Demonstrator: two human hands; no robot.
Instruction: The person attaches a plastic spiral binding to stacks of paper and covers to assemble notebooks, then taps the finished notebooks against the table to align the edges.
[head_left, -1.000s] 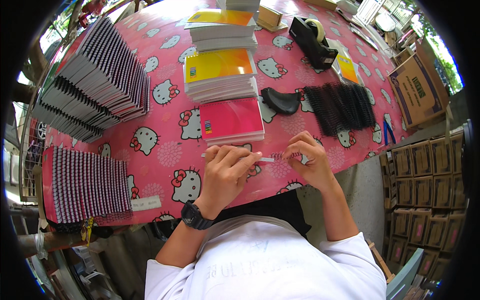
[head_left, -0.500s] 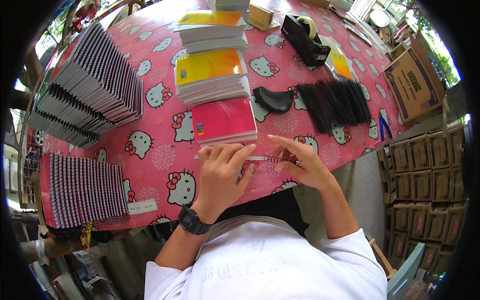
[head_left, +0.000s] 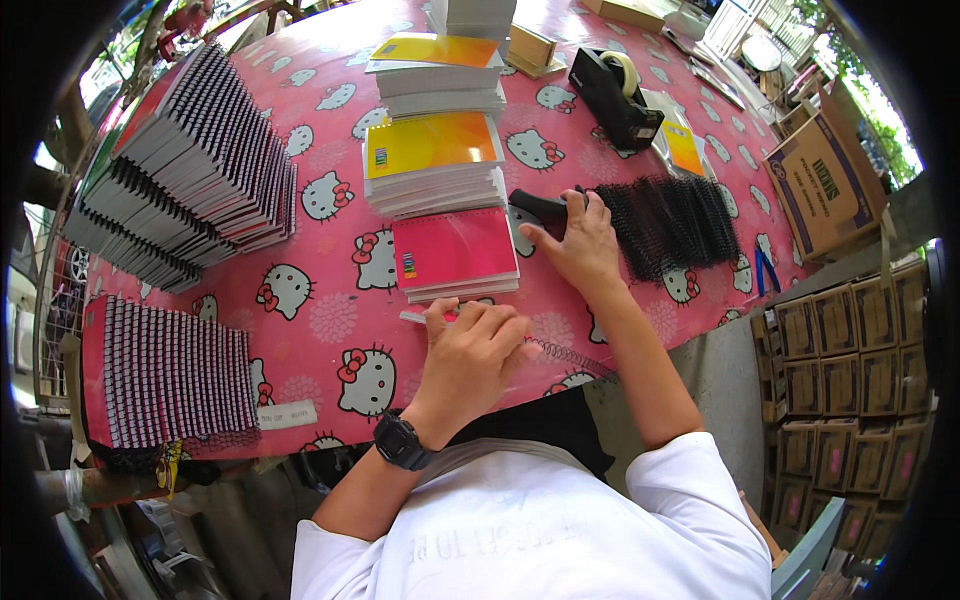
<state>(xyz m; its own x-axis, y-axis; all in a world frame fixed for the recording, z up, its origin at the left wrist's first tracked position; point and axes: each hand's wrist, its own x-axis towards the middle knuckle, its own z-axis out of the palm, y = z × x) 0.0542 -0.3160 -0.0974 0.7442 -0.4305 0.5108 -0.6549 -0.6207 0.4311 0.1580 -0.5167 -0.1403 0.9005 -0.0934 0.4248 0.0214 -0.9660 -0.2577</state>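
Note:
My left hand [head_left: 470, 345] is closed on a small notebook held on edge near the front of the table; the hand hides most of it, and a thin pale and pink strip shows. From its right end trails a thin dark spiral coil [head_left: 572, 356]. My right hand [head_left: 585, 240] is off the coil, thumb and fingers spread, fingertips over the right part of a black curved piece [head_left: 538, 208]. Straight ahead of my left hand lies a stack of pink-covered notebooks [head_left: 455, 248]. Behind it stand yellow-covered stacks [head_left: 432, 148].
Bundled black spiral coils [head_left: 672, 228] lie right of my right hand, with blue-handled pliers [head_left: 766, 265] beyond. A tape dispenser [head_left: 618, 98] stands behind. Coil-bound notebooks [head_left: 200, 160] are piled at left, more [head_left: 175, 375] nearer. A cardboard box [head_left: 825, 185] is at the right edge.
My right hand has left the coil and moved forward to the black curved piece. My left hand has curled over the notebook. The coil now hangs free on the right.

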